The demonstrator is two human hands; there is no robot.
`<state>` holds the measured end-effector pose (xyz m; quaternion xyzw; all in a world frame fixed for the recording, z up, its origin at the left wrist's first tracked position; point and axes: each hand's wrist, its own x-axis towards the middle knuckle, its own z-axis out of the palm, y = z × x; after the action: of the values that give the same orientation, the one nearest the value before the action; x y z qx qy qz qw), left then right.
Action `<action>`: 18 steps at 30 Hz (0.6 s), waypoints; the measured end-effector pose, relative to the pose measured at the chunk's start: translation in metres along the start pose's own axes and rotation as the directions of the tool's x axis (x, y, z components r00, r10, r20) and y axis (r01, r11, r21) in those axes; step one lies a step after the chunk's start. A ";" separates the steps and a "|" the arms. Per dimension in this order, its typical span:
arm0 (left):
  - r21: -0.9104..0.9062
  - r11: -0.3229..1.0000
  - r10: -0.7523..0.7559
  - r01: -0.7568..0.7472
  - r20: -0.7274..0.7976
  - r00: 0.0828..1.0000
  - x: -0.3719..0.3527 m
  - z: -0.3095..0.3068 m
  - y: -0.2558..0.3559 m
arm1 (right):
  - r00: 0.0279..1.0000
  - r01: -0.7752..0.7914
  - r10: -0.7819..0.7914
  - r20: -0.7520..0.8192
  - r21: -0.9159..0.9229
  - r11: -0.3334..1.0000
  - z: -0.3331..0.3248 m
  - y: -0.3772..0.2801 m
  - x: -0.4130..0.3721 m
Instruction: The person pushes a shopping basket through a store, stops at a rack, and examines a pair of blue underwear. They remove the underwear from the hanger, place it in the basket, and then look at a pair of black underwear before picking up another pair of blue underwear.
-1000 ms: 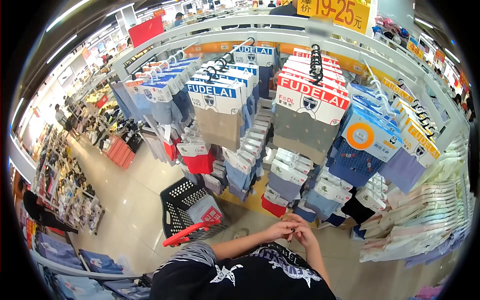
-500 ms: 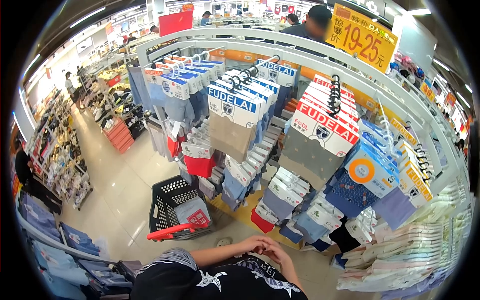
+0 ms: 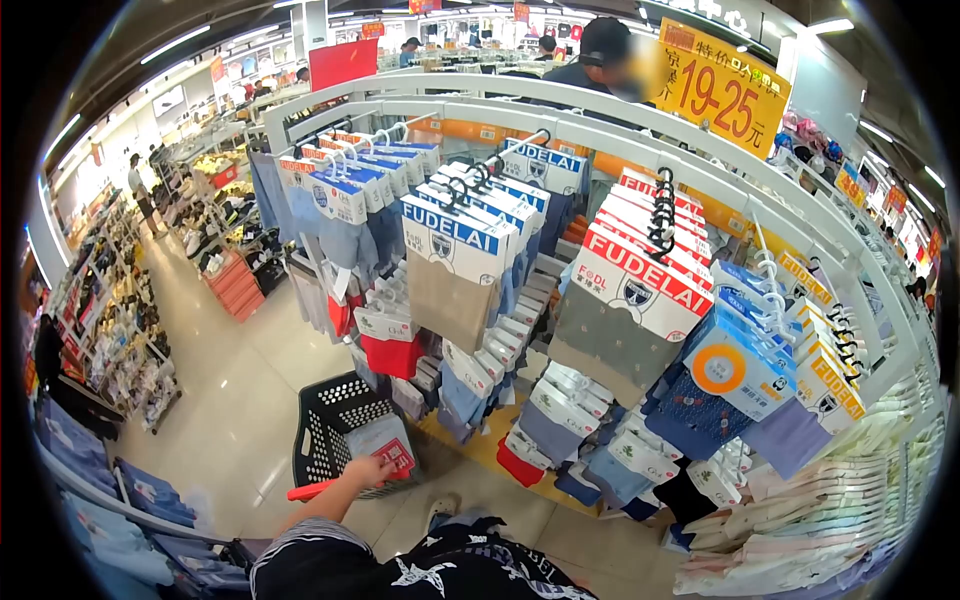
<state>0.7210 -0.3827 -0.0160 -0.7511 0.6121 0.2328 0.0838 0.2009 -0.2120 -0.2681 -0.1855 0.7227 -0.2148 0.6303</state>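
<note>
— Head view, first question: holding anything with the left hand (image 3: 370, 470)?
— Yes, by the look of it. Fingers folded over the red handle (image 3: 312, 489) of the black basket (image 3: 325, 415), closed around it as far as can be judged at this size.
— And the right hand?
— Nowhere in the picture, so cannot tell whether released or clenched.
— Position of the basket?
— Directly under and just beyond the hand, standing on the floor (image 3: 235, 400), perhaps tilted a little. Just above the hand, inside, one pack with a red label (image 3: 385, 447). Further up and to the right of the hand, hanging FUDELAI packs (image 3: 455, 235), well apart from it.
— How far along, then?
— Judging only from this: one pack already put in, handle already taken. Not yet lifted; bottom seemingly on the floor.
— Pose of the arm?
— Stretched forward and down out of the striped sleeve (image 3: 300, 545), forearm bare, nearly straight at the elbow, back of the hand upward, wrist a little bent over the handle.
</note>
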 end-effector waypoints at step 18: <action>-0.362 0.927 0.150 0.100 0.601 0.785 -0.017 0.006 -0.083 | 0.964 0.263 -0.220 0.146 -0.442 0.858 0.012 -0.053 0.023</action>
<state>0.7963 -0.3458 -0.0269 -0.6266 0.5045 0.5793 0.1316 0.2098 -0.2700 -0.2596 -0.4275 0.6944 -0.1073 0.5688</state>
